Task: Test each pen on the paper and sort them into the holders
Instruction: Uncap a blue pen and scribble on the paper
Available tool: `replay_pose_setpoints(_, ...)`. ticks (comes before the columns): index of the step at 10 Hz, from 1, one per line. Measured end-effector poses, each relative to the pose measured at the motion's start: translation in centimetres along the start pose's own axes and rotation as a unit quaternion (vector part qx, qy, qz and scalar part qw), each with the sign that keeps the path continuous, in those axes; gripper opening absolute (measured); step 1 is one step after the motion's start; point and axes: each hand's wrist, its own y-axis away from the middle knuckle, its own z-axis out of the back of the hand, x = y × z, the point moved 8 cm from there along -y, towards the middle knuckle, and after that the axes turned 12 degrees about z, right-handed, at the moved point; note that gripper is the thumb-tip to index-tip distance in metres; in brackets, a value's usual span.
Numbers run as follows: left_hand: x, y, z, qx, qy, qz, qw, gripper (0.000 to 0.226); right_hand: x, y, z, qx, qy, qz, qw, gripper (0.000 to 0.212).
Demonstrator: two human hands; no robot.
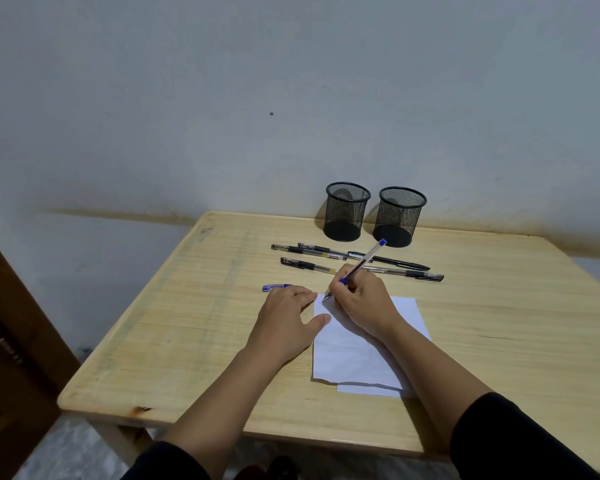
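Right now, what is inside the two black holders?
Both mesh holders, the left holder and the right holder, show no pens inside; only dark bottoms are visible through the mesh. The near inner wall of each is hidden.

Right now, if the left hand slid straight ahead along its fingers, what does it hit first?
Most likely the blue pen cap lying at the fingertips of the left hand; it looks nearly touching already. Beyond it lies the nearest black pen, though depth is uncertain.
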Motion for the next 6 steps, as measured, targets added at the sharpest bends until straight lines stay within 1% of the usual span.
replay_pose_setpoints(6, 0.08, -0.11, -0.01, -0.003, -0.007, 0.007, 1.0, 0.054, 0.14, 0.16, 0.23, -0.02, -0.005, -0.022, 1.0, 0.013)
